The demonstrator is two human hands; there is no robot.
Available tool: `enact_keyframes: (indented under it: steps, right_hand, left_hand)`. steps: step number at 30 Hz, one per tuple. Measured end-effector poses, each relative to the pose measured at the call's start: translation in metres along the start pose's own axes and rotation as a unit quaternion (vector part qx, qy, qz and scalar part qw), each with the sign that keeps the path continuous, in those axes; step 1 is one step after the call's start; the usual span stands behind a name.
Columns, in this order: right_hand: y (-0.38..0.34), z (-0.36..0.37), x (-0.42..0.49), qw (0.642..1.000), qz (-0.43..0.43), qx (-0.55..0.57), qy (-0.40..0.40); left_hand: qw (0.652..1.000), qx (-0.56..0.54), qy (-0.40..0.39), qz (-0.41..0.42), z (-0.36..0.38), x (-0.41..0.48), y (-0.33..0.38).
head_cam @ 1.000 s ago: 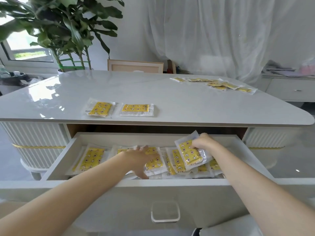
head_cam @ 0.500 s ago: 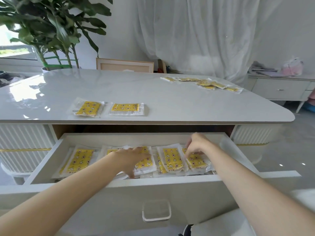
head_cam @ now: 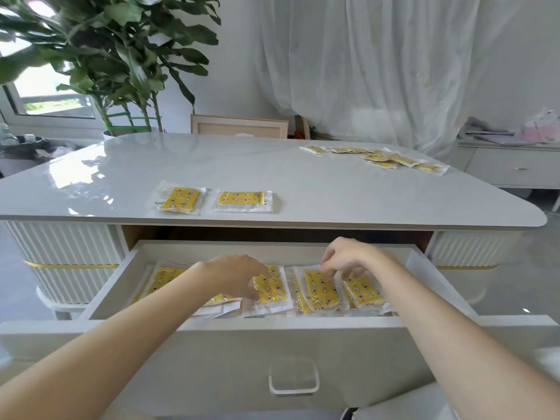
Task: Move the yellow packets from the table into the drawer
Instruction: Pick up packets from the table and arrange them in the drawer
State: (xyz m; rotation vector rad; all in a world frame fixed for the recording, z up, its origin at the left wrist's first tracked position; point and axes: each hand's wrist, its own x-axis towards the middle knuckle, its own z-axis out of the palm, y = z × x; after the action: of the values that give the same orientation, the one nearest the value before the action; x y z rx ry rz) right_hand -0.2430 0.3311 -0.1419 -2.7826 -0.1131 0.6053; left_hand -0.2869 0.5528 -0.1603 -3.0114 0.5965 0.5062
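White curtain [head_cam: 378, 71] hung behind a glossy pale table [head_cam: 333, 183]; a leafy plant [head_cam: 121, 56] stood at 10 o'clock. Packet pair [head_cam: 181, 200] lay side by side near the table's front edge, at 11 o'clock from the drawer [head_cam: 303, 324]. Far packet cluster [head_cam: 381, 157] was scattered at the table's 1 o'clock corner. Drawer stood open below, drawer packets [head_cam: 321, 291] overlapping in a row across its floor. Left hand [head_cam: 236, 274] rested on a mid-row packet, grip slack, fingers pressing down. Right hand [head_cam: 351, 257] sat at 3 o'clock of the left, fingers loosely bent, tips touching packet upper edges; grip apart, clasping nothing.
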Motion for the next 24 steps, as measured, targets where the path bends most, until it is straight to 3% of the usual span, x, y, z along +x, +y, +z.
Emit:
enact_keyframes:
  steps: [3, 6, 11, 13, 17, 21, 24]
  right_hand:
    - [-0.026, -0.017, -0.016, 0.997, -0.059, 0.015, -0.039]
    - [-0.052, -0.032, -0.030, 0.990, -0.117, 0.079, -0.017]
    - [-0.092, -0.030, -0.021, 0.946, -0.231, 0.115, 0.196]
    - [-0.105, -0.023, -0.011, 0.927, -0.265, 0.108, 0.243]
    - [-0.126, -0.003, 0.005, 0.929, -0.302, 0.041, 0.211]
    - [-0.135, 0.015, 0.019, 0.938, -0.262, -0.091, 0.207]
    - [-0.134, 0.018, 0.024, 0.941, -0.248, -0.103, 0.205]
  left_hand:
    - [0.998, -0.031, 0.054, -0.015, -0.022, -0.021, -0.006]
    - [0.989, -0.051, 0.130, -0.045, -0.044, -0.039, -0.018]
    - [0.939, -0.071, 0.307, -0.139, -0.060, -0.043, -0.058]
    - [0.918, -0.097, 0.348, -0.166, -0.059, -0.039, -0.073]
    - [0.931, -0.085, 0.302, -0.186, -0.050, -0.030, -0.093]
    - [0.951, -0.089, 0.203, -0.213, -0.041, -0.023, -0.099]
    - [0.951, -0.096, 0.205, -0.212, -0.041, -0.021, -0.101]
